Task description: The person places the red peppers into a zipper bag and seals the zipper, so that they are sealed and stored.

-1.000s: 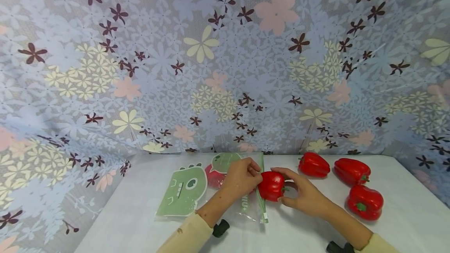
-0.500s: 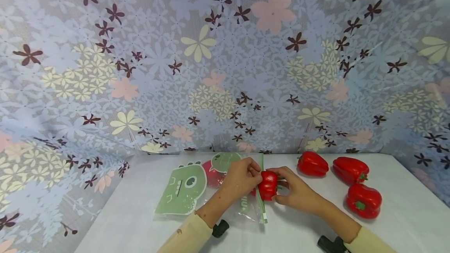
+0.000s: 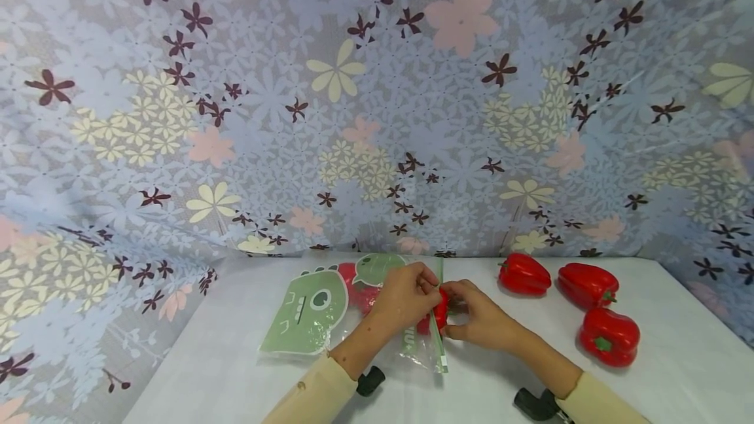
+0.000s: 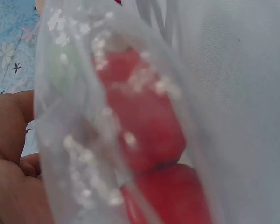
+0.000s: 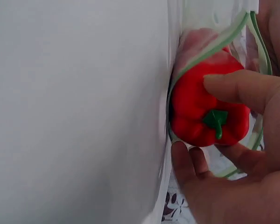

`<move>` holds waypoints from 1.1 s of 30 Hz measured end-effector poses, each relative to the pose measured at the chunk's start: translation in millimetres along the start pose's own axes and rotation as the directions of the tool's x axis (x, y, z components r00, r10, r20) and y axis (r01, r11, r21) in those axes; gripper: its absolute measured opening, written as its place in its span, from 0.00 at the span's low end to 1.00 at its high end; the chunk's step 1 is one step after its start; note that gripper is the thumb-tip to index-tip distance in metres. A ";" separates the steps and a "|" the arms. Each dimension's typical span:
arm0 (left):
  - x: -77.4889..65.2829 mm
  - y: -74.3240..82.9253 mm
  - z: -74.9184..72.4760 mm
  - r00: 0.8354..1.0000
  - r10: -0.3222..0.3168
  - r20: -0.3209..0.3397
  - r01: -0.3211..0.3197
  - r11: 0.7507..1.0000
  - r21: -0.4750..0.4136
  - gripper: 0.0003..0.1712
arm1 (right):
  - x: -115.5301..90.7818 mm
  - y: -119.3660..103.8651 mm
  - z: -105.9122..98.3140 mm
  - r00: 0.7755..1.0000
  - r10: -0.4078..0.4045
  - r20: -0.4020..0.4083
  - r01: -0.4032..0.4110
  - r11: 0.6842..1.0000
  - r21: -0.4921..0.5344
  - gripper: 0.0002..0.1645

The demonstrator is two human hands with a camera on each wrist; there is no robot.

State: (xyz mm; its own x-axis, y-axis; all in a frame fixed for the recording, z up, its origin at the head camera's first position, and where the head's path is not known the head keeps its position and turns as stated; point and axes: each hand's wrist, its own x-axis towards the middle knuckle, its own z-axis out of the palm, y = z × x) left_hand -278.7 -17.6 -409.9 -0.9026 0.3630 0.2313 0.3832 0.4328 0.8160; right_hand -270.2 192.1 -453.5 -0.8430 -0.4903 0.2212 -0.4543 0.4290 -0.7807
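Note:
A clear zip bag [image 3: 303, 316] with green cartoon monster prints lies on its side, its mouth to the right. At the bag's green-edged mouth, my left hand [image 3: 402, 298] pinches the upper edge. My right hand [image 3: 485, 320] holds a red bell pepper [image 5: 191, 102] by its stem end, thumb on one side and fingers around the other. Most of this pepper is inside the mouth, its green stem facing out. Through the plastic in the left wrist view, red peppers [image 4: 147, 121] show, blurred; the left hand's fingertips are hidden there.
Three more red bell peppers lie to the right: one at the back [image 3: 524, 274], one beside it [image 3: 588, 285] and one nearer [image 3: 609, 337]. They rest on a white tabletop [image 3: 471, 391]. A flowered cloth [image 3: 377, 116] hangs behind and along the sides.
My right hand has moved left, pushing the bell pepper from outside the bag's mouth into it. My left hand has kept its place at the bag's edge.

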 end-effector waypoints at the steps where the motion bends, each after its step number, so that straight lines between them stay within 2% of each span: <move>1: 0.1 -0.2 0.0 1.000 0.002 -0.001 -0.002 1.000 0.003 0.05 | 1.6 -0.3 1.1 1.000 0.004 -0.004 -0.004 1.000 -0.016 0.35; 4: 0.7 -0.7 -0.2 1.000 0.008 -0.005 -0.008 1.000 0.009 0.05 | 7.1 -1.1 4.5 1.000 0.021 -0.020 -0.022 0.998 -0.052 0.31; 9: 1.1 1.0 -1.4 1.000 0.007 -0.005 -0.007 1.000 0.014 0.06 | 15.9 -3.2 9.7 0.997 0.066 -0.040 -0.067 0.997 -0.035 0.27; 18: 0.8 0.5 -0.8 1.000 0.017 -0.013 -0.017 1.000 0.001 0.06 | 28.7 -4.7 18.5 0.995 0.090 -0.042 -0.088 0.994 0.063 0.33; 26: 1.6 1.0 -0.6 1.000 0.012 -0.020 -0.012 1.000 0.005 0.06 | 32.0 -7.6 19.9 0.988 0.139 -0.065 -0.138 0.990 0.018 0.25; 29: 1.5 0.0 -0.9 1.000 0.012 -0.018 -0.012 1.000 0.010 0.07 | 29.9 -5.7 16.6 0.992 0.116 -0.055 -0.116 0.993 0.003 0.23; 33: 1.4 -1.8 -0.6 1.000 0.004 -0.016 -0.004 1.000 0.013 0.07 | 26.2 -1.6 10.6 0.995 0.093 -0.039 -0.094 0.994 -0.047 0.17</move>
State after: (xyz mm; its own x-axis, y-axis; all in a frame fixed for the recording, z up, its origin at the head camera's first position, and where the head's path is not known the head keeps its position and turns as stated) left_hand -280.9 -18.4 -410.7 -0.9042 0.3513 0.2430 0.3890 0.4420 0.8083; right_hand -288.4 170.5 -452.7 -0.8921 -0.4182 0.1708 -0.3858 0.5085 -0.7698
